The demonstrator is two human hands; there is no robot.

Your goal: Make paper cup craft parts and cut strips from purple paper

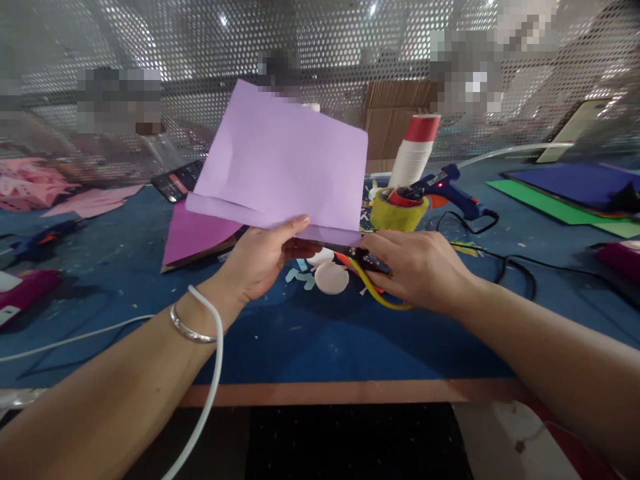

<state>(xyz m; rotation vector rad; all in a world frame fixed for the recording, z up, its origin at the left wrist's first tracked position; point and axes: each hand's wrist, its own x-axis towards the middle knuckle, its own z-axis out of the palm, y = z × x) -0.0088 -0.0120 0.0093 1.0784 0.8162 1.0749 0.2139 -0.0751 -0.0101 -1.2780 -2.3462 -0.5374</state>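
My left hand [267,257] pinches a lilac sheet of paper [290,160] near its lower edge, thumb on top and fingers beneath. The sheet is tilted up above the table, with a narrow strip [225,208] along its bottom partly separated or folded. At the sheet's lower right corner, my right hand [420,267] is closed around dark-bladed scissors [356,253], their blades lying along that strip. Below them a curved yellow piece shows; whether it belongs to the scissors I cannot tell. Under the hands lie a pale paper disc [332,277] and light blue scraps [300,277].
A yellow tape roll [400,212] holds tools beside stacked paper cups [415,150] and a blue glue gun [453,190]. Purple card [200,233] and a calculator [177,181] lie left; green sheets [540,203] lie right. A white cable [215,373] crosses my left wrist. Perforated metal stands behind.
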